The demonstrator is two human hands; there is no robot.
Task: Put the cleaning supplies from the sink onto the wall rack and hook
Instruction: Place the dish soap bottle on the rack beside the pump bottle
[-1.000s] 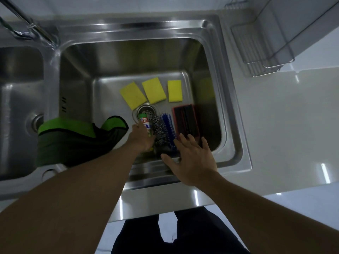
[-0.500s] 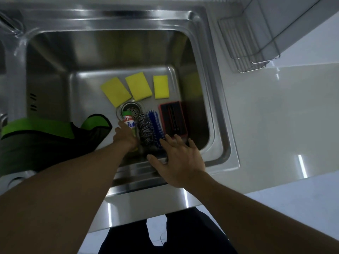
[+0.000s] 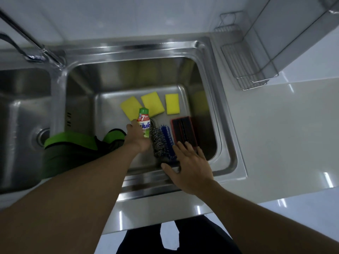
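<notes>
Green-capped soap bottle sits upright in the sink, left hand closed around it, right hand spread empty on the rim; a wet, one-handed grip could let it slip.

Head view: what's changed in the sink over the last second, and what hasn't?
The left hand, which lay on the dish soap bottle lying by the drain, now grips it and has tipped it up, green cap pointing away. The right hand is still spread open at the sink's front rim. The three yellow sponges, steel scourer, blue brush, red-edged brush and green-trimmed cloth have not moved.
</notes>
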